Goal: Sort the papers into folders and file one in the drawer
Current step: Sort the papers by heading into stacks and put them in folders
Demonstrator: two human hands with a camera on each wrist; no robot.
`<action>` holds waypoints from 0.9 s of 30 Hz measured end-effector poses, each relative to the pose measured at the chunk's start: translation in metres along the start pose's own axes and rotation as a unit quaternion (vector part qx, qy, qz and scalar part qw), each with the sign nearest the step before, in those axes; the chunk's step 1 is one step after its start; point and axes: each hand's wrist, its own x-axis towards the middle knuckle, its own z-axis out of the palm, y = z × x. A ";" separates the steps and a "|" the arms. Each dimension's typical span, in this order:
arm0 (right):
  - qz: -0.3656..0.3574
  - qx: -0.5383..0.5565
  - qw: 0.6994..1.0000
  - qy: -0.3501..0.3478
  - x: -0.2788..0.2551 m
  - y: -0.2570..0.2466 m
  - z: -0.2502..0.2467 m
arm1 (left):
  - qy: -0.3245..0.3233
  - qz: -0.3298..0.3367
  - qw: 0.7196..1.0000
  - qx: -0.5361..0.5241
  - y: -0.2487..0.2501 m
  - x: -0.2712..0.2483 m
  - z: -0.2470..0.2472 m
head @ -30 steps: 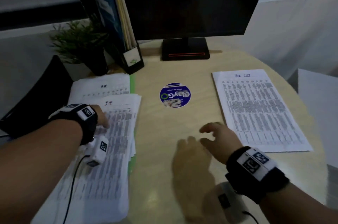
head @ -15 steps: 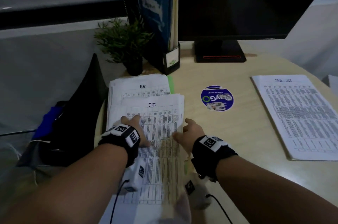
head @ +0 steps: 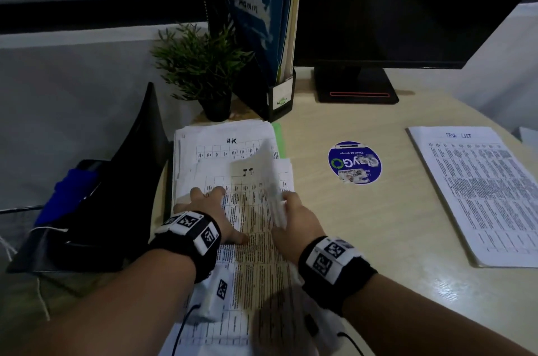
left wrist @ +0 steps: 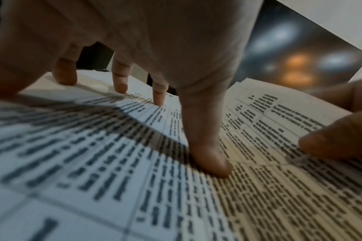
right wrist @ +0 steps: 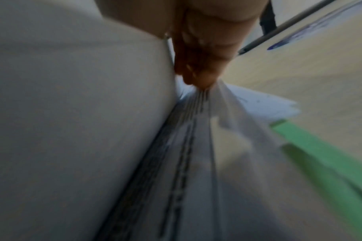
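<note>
Item: "IT" paper stack [head: 250, 239], tabletop [head: 364, 224] at 9 o'clock; thin, limp, slippery sheets; left hand [head: 212, 210] presses flat with spread fingers, right hand [head: 294, 219] pinches lifted right edge, judged the best hold.

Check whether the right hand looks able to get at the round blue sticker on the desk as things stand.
Probably yes for the path: bare desk lies between the right hand and the round blue sticker, nothing standing between. But that hand pinches lifted sheets of the paper stack, so it would likely need to let go first.
</note>
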 end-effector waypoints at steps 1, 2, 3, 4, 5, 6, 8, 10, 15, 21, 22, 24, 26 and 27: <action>0.021 -0.035 0.999 -0.001 0.004 0.001 -0.002 | -0.004 0.001 1.000 0.002 0.000 0.001 -0.001; 0.036 -0.077 0.996 -0.005 0.007 0.003 -0.002 | -0.008 0.002 1.000 0.002 0.000 0.003 0.000; 0.046 -0.109 0.993 -0.008 0.008 0.003 -0.001 | -0.009 0.002 1.000 0.001 0.000 0.005 -0.001; 0.055 -0.122 0.991 -0.012 0.009 0.002 0.000 | -0.010 0.000 1.000 -0.001 0.000 0.006 -0.001; 0.061 -0.121 0.991 -0.016 0.009 0.002 0.002 | -0.015 -0.001 1.000 -0.001 0.000 0.008 -0.001; 0.060 -0.119 0.991 -0.012 0.009 0.000 0.003 | -0.019 -0.004 1.000 -0.001 0.000 0.009 -0.001; 0.033 -0.137 0.990 0.010 0.007 -0.002 0.004 | -0.024 -0.005 1.000 -0.003 0.002 0.011 -0.001; -0.024 -0.169 0.985 0.037 0.004 -0.006 0.006 | -0.023 -0.006 1.000 -0.005 0.003 0.012 -0.001; -0.145 -0.082 0.986 -0.016 -0.009 -0.018 0.011 | -0.023 -0.020 0.999 0.016 0.008 0.014 0.000; 0.023 -0.032 0.999 -0.021 0.009 -0.019 0.002 | -0.014 -0.017 1.000 -0.001 0.007 0.013 -0.002; 0.043 -0.058 0.997 -0.026 0.012 -0.018 0.002 | -0.012 -0.018 1.000 -0.011 0.005 0.012 -0.002; 0.063 -0.124 0.989 -0.040 0.013 -0.017 0.004 | -0.014 -0.012 1.000 -0.012 0.005 0.007 -0.003; 0.067 -0.171 0.982 -0.038 0.013 -0.016 0.006 | -0.015 -0.002 1.000 -0.015 0.005 0.003 -0.004; 0.069 -0.174 0.982 -0.040 0.013 -0.015 0.006 | -0.013 0.000 1.000 -0.010 0.004 0.001 -0.005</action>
